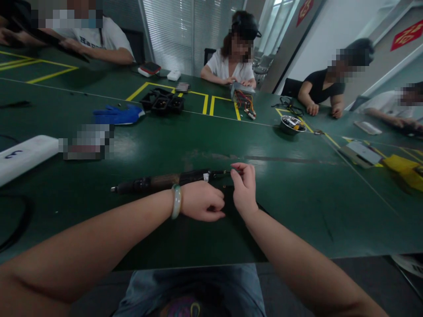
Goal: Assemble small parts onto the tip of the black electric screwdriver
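Observation:
A long dark electric screwdriver (pixel 165 180) lies on the green table (pixel 291 193), its tip pointing right. My right hand (pixel 244 189) pinches something small at the tool's tip, too small to name. My left hand (pixel 201 201), a pale green bangle on its wrist, is curled just in front of the tool, over a dark flat part (pixel 229 207) that both hands largely hide. What the left fingers grip is hidden.
A white box (pixel 26 156) lies at the left edge, a blue glove (pixel 117 115) and black trays (pixel 161 102) farther back. A metal bowl (pixel 291 124) of small parts stands right of centre. Several other people work along the far side. Yellow items (pixel 405 169) lie far right.

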Tool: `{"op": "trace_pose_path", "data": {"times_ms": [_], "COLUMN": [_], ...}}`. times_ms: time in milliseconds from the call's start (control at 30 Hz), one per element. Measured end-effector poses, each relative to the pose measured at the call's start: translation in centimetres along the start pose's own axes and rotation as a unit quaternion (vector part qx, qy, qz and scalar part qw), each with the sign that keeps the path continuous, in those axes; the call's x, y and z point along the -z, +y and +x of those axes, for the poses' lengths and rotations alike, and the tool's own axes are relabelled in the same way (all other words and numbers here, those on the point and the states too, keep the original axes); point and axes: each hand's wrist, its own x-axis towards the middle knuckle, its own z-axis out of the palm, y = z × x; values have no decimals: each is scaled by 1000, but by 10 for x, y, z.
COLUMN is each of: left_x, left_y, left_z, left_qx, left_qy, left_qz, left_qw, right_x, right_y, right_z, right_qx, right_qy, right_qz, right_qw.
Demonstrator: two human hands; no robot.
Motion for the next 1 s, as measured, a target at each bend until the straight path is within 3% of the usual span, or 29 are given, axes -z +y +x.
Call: {"op": "trace_pose_path", "data": {"times_ms": [167, 267, 367, 500, 600, 700, 833, 1000], "left_x": [8, 13, 14, 10, 9, 12, 19, 21], "left_y": [1, 4, 6, -1, -11, -20, -27, -28], "left_z": [2, 5, 7, 4, 2, -1, -4, -4], "left_qx": [32, 135, 235, 296, 283, 251, 206, 203], "left_qy": [82, 173, 230, 195, 140, 124, 106, 100], "left_qz": [63, 128, 178, 199, 182, 169, 153, 162], "left_qw": [994, 967, 927, 914, 931, 945, 961, 960], "right_x": [8, 14, 25, 47, 62, 66, 60, 51], "right_y": [19, 26, 22, 8, 0, -4, -7, -10], "right_z": [48, 64, 63, 54, 51, 52, 51, 45], "right_qx": [15, 27, 47, 63, 43, 45, 63, 58], "right_qy": [-127, -146, -184, -296, -354, -379, -388, -368], "right_qz": [86, 84, -17, -240, -306, -334, -347, -300], "right_qw": [988, 985, 982, 923, 883, 862, 852, 878]}}
